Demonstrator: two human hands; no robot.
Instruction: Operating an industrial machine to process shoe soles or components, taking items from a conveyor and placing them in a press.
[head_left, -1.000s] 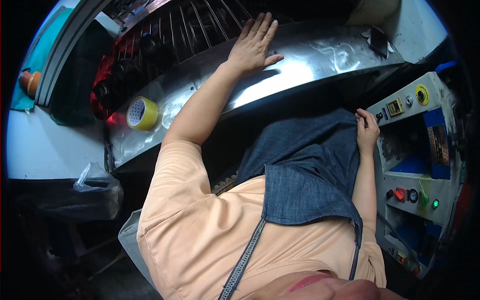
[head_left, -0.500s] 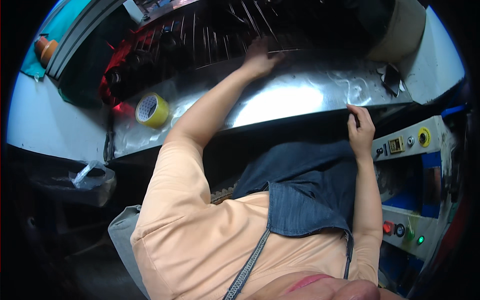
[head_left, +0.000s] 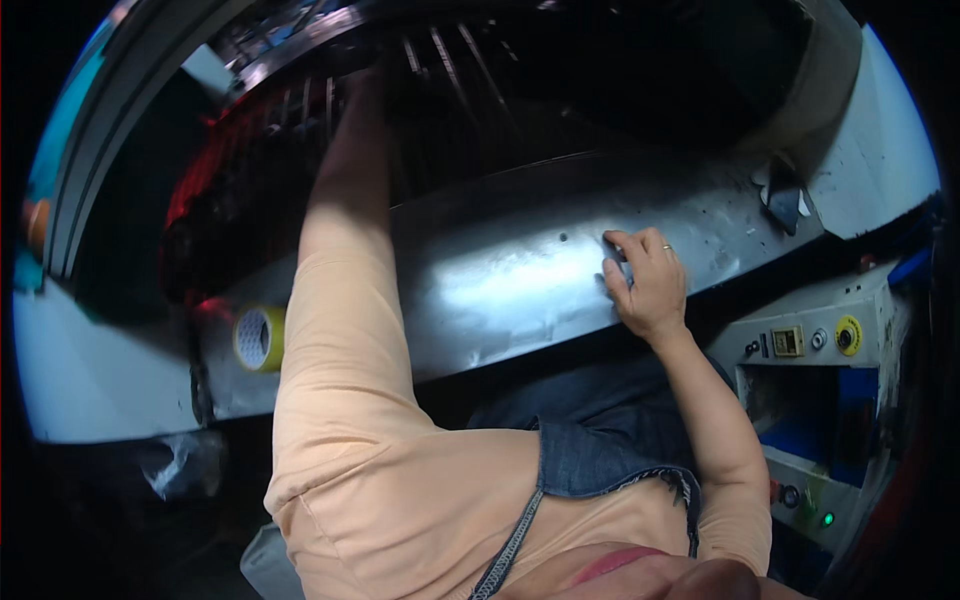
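My left hand [head_left: 368, 88] is far inside the dark machine opening, among thin shiny upright rods [head_left: 455, 70]. Shadow and blur hide its fingers, so whatever it touches cannot be made out. Over the shiny metal ledge [head_left: 480, 345] in front of the opening is my right hand [head_left: 650, 285], its fingertips near the surface. Its fingers are loosely bent with the thumb apart, and nothing shows between them. A ring is on one finger. A roll of yellow tape [head_left: 260, 338] sits on the ledge's left end, beside my left sleeve.
A torn dark and white piece [head_left: 783, 195] lies on the ledge's right end. Below right stands a grey control panel [head_left: 800, 342] with switches and a yellow-ringed button. A clear plastic bag [head_left: 185, 468] hangs at lower left. Pale side walls [head_left: 90, 370] flank the opening.
My left hand has gone deeper into the machine, up and left. My right hand has moved left from the ledge's front edge onto the ledge. The whole view has shifted as my body leaned forward.
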